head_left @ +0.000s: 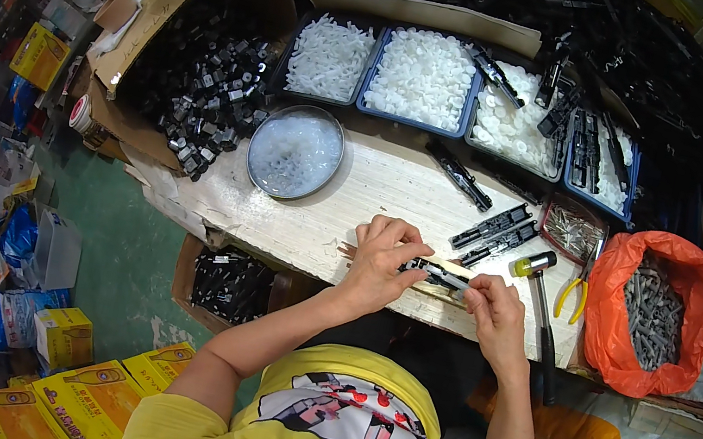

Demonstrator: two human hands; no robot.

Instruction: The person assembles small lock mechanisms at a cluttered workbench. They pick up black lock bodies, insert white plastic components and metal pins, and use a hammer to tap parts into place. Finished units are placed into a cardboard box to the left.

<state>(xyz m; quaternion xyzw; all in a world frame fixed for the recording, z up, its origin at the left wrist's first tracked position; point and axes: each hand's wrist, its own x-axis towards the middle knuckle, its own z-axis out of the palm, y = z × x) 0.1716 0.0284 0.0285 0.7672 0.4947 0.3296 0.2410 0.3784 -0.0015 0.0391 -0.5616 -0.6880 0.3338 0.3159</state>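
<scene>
At the table's front edge, my left hand [383, 261] grips one end of a slim black plastic part assembly [433, 273]. My right hand [496, 315] is closed, thumb against fingers, at its other end, where a pale grey strip shows. A low wooden block [427, 306] lies beneath the assembly. Beyond my right hand lie more black assemblies [493, 228], side by side. Close by is a hammer [544, 315] with a yellow-green head face and a dark handle that overhangs the edge. Yellow-handled pliers [576, 297] rest to its right.
Several blue trays [413, 123] of white plastic parts line the back. A round metal dish [251, 148] holds translucent pieces. At left stands a cardboard box [163, 25] of black parts. An orange bag [601, 311] of grey parts and a small tray [578, 201] of metal pins are at right.
</scene>
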